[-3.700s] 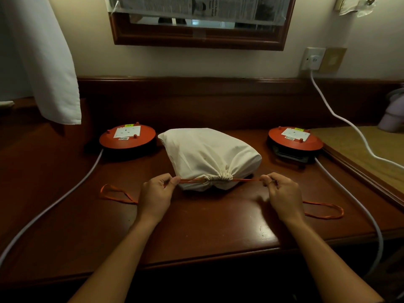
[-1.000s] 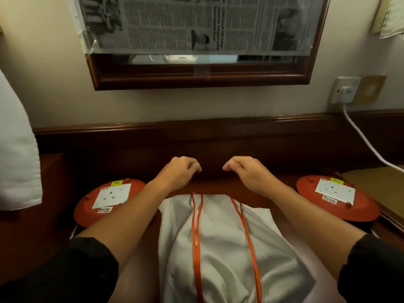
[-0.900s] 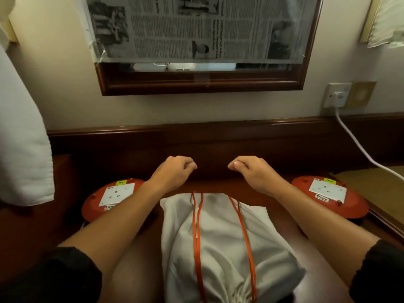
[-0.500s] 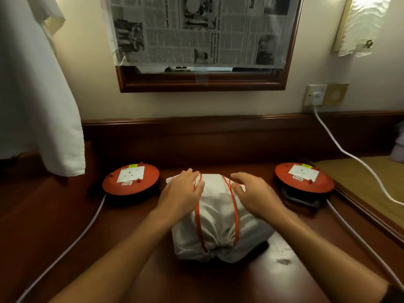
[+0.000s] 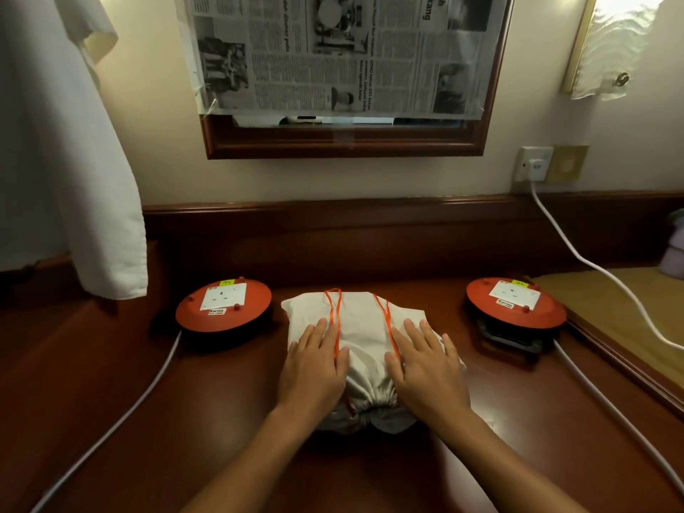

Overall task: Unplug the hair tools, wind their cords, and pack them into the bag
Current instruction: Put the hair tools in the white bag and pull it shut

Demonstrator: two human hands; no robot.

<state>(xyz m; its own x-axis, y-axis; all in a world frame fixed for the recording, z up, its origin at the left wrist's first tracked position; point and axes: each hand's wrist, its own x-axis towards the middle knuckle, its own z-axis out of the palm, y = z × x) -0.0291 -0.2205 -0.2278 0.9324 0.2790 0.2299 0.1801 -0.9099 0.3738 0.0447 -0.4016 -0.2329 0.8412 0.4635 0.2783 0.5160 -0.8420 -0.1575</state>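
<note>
A cream cloth drawstring bag (image 5: 361,320) lies full and cinched shut in the middle of the dark wooden desk (image 5: 111,401), its gathered mouth toward me. Two orange drawstrings (image 5: 335,323) run over its top toward the far end. My left hand (image 5: 314,361) rests flat on the bag's left side, fingers spread. On the bag's right side lies my right hand (image 5: 425,364), also flat with fingers apart. Neither hand grips anything. The hair tools are hidden from view.
An orange extension reel (image 5: 224,309) sits left of the bag and another (image 5: 516,303) to its right, each with a white cable trailing off the desk. A white plug (image 5: 536,166) sits in the wall socket. A white towel (image 5: 74,161) hangs at left; a newspaper-covered mirror (image 5: 344,68) is above.
My hands have come back from the far end of the bag, where they laid the orange drawstrings over it, and now lie flat on its near sides. The camera has pulled back.
</note>
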